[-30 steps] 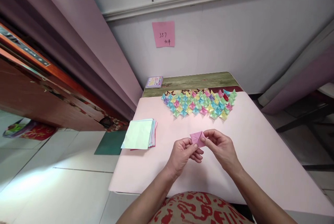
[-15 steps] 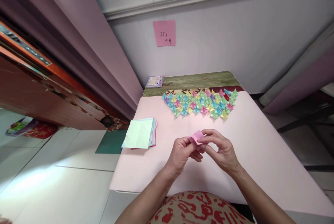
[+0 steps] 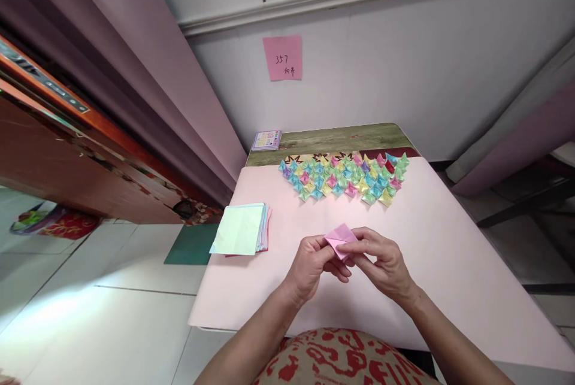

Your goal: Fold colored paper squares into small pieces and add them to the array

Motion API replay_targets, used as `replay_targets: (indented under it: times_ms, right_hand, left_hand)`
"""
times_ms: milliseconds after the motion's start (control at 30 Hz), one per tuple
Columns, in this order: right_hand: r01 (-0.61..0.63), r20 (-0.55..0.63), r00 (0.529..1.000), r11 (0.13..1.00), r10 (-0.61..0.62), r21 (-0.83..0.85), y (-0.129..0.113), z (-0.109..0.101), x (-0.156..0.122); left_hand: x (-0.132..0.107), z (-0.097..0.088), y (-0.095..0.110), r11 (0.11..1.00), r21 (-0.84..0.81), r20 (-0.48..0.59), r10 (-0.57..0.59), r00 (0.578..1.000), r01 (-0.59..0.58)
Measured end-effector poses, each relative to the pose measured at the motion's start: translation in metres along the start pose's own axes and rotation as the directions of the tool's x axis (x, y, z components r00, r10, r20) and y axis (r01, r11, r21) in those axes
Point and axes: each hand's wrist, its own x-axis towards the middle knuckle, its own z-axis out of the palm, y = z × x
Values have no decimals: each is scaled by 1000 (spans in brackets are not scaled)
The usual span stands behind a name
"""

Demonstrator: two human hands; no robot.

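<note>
Pink folded paper held above the bench, one corner pointing away toward the wall; long axis not determinable, lower part being partly covered. Left hand and right hand: grip of each clamped on it.

The folded paper is pink, the small pieces mix blue, green, yellow, pink, purple and red, the top sheet is pale green, the table cover pale pink, the garment tan with red blotches
</note>
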Motion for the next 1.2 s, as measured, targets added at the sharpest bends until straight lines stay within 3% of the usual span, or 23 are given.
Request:
replay_targets:
  times_ms: [200, 300, 433, 600, 800, 1000, 1200]
  right_hand:
    - [59, 22, 998, 998, -59, -13, -4, -7, 1]
    - [43, -52, 998, 997, -47, -71, -7, -2, 4]
    - [-66, -137, 989, 993, 52, -100, -9, 5, 5]
    - [-197, -164, 970, 976, 180, -92, -6, 6, 1]
    - [-197, -181, 968, 975, 176, -102, -7, 5, 1]
    - [-241, -176, 961, 959, 214, -151, -15, 3, 3]
    - [-236, -134, 967, 959, 216, -157, -17, 5, 0]
  left_hand:
    - [-5, -4, 3, 997, -48, 137, 68, 988, -62]
    - [-5, -6, 0, 995, 13, 98, 96, 991, -97]
    - [-2, -5, -2, 990, 81, 40, 115, 993, -118]
    - [-3, -3, 1, 960, 195, 22, 202, 979, -202]
    - [-6, -1, -2, 907, 317, 14, 287, 958, -276]
    - [-6, -4, 0, 781, 531, -83, 435, 897, -329]
    - [-7, -7, 4, 827, 441, -76, 422, 903, -349]
